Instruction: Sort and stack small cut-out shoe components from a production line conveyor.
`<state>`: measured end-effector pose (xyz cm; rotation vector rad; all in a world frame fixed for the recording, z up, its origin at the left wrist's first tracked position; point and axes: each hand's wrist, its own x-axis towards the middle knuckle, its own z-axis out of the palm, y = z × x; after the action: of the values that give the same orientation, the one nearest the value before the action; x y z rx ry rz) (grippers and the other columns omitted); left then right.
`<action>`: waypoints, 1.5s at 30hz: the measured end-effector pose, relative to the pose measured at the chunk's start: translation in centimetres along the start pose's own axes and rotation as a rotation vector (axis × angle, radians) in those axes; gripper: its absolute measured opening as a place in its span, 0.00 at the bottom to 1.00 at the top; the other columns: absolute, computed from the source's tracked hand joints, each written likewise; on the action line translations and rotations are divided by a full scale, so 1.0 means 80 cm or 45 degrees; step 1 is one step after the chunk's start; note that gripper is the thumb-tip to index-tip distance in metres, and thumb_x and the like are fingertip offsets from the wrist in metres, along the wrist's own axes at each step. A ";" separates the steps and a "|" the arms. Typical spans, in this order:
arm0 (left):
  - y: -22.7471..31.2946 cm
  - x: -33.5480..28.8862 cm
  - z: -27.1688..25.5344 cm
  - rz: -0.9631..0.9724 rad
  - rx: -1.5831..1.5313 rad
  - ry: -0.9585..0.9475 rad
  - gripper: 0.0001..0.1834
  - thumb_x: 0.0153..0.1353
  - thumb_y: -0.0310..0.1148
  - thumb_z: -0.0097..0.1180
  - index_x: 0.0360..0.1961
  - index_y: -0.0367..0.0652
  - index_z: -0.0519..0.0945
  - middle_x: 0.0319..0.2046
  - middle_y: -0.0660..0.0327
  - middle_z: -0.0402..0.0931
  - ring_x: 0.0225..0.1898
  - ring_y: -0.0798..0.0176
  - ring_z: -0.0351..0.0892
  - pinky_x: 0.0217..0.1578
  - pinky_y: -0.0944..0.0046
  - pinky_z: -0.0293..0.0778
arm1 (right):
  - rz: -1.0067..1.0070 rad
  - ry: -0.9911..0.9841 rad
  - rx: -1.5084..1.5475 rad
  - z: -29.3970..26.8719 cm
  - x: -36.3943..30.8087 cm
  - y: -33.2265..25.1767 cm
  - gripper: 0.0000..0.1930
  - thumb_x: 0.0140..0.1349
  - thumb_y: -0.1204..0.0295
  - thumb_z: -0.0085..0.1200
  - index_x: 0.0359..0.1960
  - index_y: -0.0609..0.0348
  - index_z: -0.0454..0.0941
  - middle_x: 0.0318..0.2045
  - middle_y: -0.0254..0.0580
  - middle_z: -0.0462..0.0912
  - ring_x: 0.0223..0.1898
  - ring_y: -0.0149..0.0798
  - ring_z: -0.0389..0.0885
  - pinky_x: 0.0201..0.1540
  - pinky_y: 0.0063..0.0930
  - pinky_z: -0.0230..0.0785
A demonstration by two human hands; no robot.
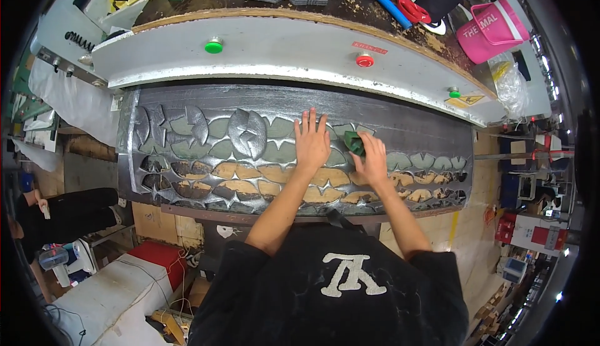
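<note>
dark sheet with cutouts [428, 135] underneath, left hand [313, 149] flat on it, fingers spread, right hand [373, 157] gripping the green die [354, 144] just beside; looks like die positioning, next move probably needs it seated flat on uncut material.

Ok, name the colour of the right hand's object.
The held object is dark green; see the head view.
</note>
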<state>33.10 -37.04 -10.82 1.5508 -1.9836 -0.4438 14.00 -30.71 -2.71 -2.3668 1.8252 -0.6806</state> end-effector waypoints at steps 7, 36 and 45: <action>0.052 -0.053 -0.073 0.148 -0.874 -0.072 0.21 0.70 0.38 0.64 0.58 0.38 0.83 0.55 0.44 0.84 0.60 0.40 0.82 0.64 0.46 0.73 | 0.530 0.179 0.673 -0.027 -0.082 -0.066 0.22 0.66 0.82 0.66 0.61 0.65 0.75 0.63 0.45 0.69 0.60 0.41 0.78 0.60 0.33 0.77; 0.325 0.311 -0.277 0.859 0.203 0.814 0.13 0.62 0.37 0.71 0.45 0.43 0.88 0.29 0.61 0.87 0.33 0.55 0.88 0.40 0.56 0.79 | 0.281 0.112 0.368 -0.084 -0.065 0.264 0.20 0.52 0.65 0.80 0.42 0.54 0.82 0.66 0.55 0.78 0.70 0.59 0.74 0.79 0.63 0.54; 0.285 0.559 -0.178 -0.127 0.598 0.039 0.17 0.57 0.40 0.70 0.43 0.41 0.92 0.46 0.45 0.89 0.49 0.45 0.91 0.55 0.51 0.84 | 0.255 0.204 0.513 -0.072 -0.054 0.265 0.21 0.48 0.68 0.81 0.42 0.56 0.83 0.52 0.50 0.81 0.61 0.60 0.78 0.74 0.59 0.63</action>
<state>17.34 -72.52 24.01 1.9280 -2.0915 0.0166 -8.18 -31.60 -5.66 -1.8955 1.7467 -1.1161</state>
